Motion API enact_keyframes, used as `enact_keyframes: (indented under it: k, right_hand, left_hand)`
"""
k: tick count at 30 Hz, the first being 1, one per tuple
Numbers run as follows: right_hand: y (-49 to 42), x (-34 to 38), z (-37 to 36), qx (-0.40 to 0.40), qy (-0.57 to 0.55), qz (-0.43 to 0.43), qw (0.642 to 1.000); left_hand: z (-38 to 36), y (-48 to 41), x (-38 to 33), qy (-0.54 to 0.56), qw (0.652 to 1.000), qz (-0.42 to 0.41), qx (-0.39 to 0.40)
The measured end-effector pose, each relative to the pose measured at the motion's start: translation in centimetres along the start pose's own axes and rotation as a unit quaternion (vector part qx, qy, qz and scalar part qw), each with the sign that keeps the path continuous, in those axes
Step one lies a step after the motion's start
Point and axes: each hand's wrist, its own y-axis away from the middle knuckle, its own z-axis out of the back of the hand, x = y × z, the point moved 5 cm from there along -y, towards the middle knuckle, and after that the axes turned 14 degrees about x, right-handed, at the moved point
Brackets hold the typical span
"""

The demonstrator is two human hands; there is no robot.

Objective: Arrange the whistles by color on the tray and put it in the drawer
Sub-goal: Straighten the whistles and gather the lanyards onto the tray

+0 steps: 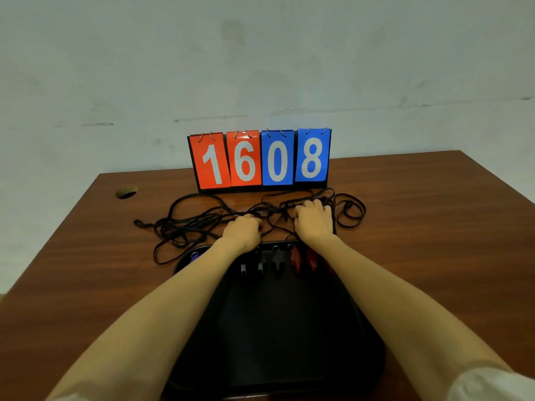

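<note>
Left hand is curled, fingers down in the black lanyard cords; it looks closed on a bunch of cord, though the fingertips are hidden under the knuckles, so the pinch itself is unconfirmed. Right hand is also palm-down in the tangle, fingers bent into the strands; whether it grips or only presses I cannot tell. Head view, the only one: just on the near side of both hands sits the black tray, and along its far edge, directly under the wrists, the whistles lie in a row: a purple or blue whistle outboard of the left forearm, black whistles between the two wrists, red whistles beside the right wrist. Grouping by color appears largely done; cords trail off the tray onto the table beyond the hands and spread wide to the left and right of them. Judgement: the step in hand is gathering cord. To do it well, draw the strands in toward the tray loop by loop, without yanking, since each cord likely runs to a whistle and a hard pull could drag the row out of order; fold the slack onto the bare tray floor nearer the body. Surface: brown wood-grain table, a cable hole far to the left of the left hand. Beyond the hands stands a flip scoreboard reading 1608, against a scuffed pale wall. No drawer in view.
</note>
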Motion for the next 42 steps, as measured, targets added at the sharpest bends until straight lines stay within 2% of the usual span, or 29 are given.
enact_keyframes:
  k: [2,5,7,9,12,14,19,23,27,29,32,36,42]
  right_hand:
    - [0.9,0.2,1.6,-0.058,-0.019,0.016,0.998]
    - [2.8,1.2,5.6,-0.164,-0.079,0.086,0.980]
    - [4.0,2.2,8.6,-0.175,-0.147,0.148,0.962]
    - [5.5,3.4,11.3,-0.149,-0.195,0.195,0.950]
    - [7.8,4.3,15.4,-0.166,-0.225,0.225,0.933]
    - [9.2,4.2,18.0,-0.206,-0.232,0.217,0.926]
    - [12.2,2.8,23.5,-0.289,-0.266,0.187,0.900]
    - [14.6,2.5,26.6,-0.327,-0.275,0.171,0.888]
    - [16.6,2.0,28.8,-0.353,-0.333,0.157,0.860]
    - [17.2,1.6,29.3,-0.359,-0.352,0.148,0.852]
    - [17.8,0.9,29.1,-0.359,-0.340,0.133,0.859]
    - [17.9,-0.4,27.5,-0.339,-0.357,0.096,0.865]
    - [17.5,-2.7,24.0,-0.298,-0.396,0.038,0.868]
  left_hand:
    - [0.9,0.7,-0.4,0.014,0.999,0.004,-0.037]
    - [2.6,2.3,-1.7,0.138,0.985,-0.044,-0.089]
    - [4.6,4.2,-3.4,0.209,0.961,-0.113,-0.140]
    - [6.9,6.7,-5.4,0.277,0.925,-0.183,-0.185]
    - [10.0,9.5,-6.8,0.364,0.881,-0.188,-0.238]
    - [12.1,11.0,-6.8,0.373,0.868,-0.178,-0.274]
    - [15.9,14.9,-6.3,0.341,0.881,-0.191,-0.266]
    - [17.5,18.0,-5.5,0.372,0.862,-0.202,-0.278]
    - [18.0,20.0,-4.5,0.384,0.854,-0.193,-0.292]
    - [17.8,20.6,-3.7,0.385,0.857,-0.184,-0.289]
    - [17.2,21.5,-2.4,0.364,0.875,-0.156,-0.280]
    - [15.8,22.9,-0.7,0.325,0.899,-0.148,-0.254]
    - [13.2,24.2,1.6,0.317,0.912,-0.142,-0.219]
